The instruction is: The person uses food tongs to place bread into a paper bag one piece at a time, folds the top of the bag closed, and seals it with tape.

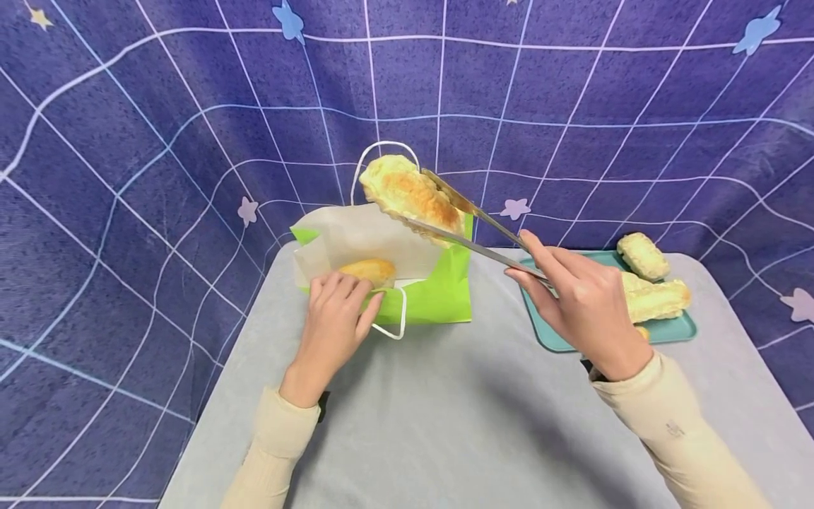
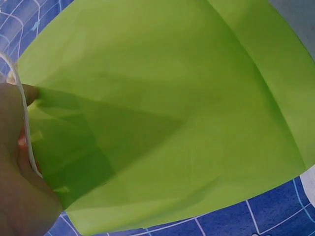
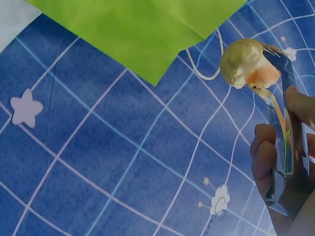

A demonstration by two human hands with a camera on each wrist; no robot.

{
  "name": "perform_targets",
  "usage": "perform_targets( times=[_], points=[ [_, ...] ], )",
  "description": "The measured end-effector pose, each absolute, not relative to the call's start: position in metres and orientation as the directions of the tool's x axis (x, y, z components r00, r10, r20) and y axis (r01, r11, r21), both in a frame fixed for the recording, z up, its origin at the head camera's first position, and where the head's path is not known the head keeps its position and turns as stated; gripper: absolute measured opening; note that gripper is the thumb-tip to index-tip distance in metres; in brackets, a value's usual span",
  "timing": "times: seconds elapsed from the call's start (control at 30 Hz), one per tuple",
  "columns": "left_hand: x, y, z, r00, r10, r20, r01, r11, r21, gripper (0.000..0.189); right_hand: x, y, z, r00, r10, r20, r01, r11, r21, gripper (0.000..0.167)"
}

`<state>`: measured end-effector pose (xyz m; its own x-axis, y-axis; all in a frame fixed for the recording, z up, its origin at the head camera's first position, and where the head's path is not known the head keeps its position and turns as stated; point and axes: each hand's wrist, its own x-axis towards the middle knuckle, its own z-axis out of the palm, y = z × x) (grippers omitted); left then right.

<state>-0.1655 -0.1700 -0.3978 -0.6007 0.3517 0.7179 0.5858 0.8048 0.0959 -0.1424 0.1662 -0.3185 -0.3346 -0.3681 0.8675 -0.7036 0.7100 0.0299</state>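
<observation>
My right hand [image 1: 588, 304] grips a pair of metal tongs [image 1: 486, 251], also seen in the right wrist view as tongs [image 3: 288, 147]. A golden-brown piece of bread [image 1: 413, 194] is clamped between their ends, held up over the mouth of a green paper bag [image 1: 439, 300] with a pale inside. My left hand [image 1: 337, 318] holds the near rim of this bag, fingers over the edge and thumb outside. Just past those fingers, another bread [image 1: 370, 271] shows inside the opening. In the left wrist view the bag's green side [image 2: 172, 118] fills most of the picture.
On the right of the grey-covered table [image 1: 420, 424] a teal tray [image 1: 553, 339] carries more bread [image 1: 658, 300], partly behind my right hand. White rope handles [image 1: 402, 318] stick out from the bag. A blue gridded curtain [image 1: 540, 92] stands behind the table.
</observation>
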Motion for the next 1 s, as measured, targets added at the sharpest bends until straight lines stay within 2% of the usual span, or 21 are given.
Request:
perform_targets(
  times=[0.3,0.6,1.0],
  points=[
    [-0.165,-0.169,-0.398,-0.596,0.352,0.722,0.592,0.800,0.098,0.024,-0.156,0.155,-0.318,-0.377,-0.435,0.818,-0.721,0.692,0.036,0.046],
    [-0.167,-0.168,-0.399,-0.581,0.343,0.738,0.601,0.793,0.104,0.025,-0.169,0.147,-0.320,-0.384,-0.470,0.794,-0.728,0.684,0.053,0.053],
    [-0.168,-0.167,-0.399,-0.580,0.343,0.739,0.602,0.792,0.104,0.025,-0.172,0.151,-0.333,-0.475,-0.483,0.736,-0.692,0.722,0.027,0.051]
  ],
)
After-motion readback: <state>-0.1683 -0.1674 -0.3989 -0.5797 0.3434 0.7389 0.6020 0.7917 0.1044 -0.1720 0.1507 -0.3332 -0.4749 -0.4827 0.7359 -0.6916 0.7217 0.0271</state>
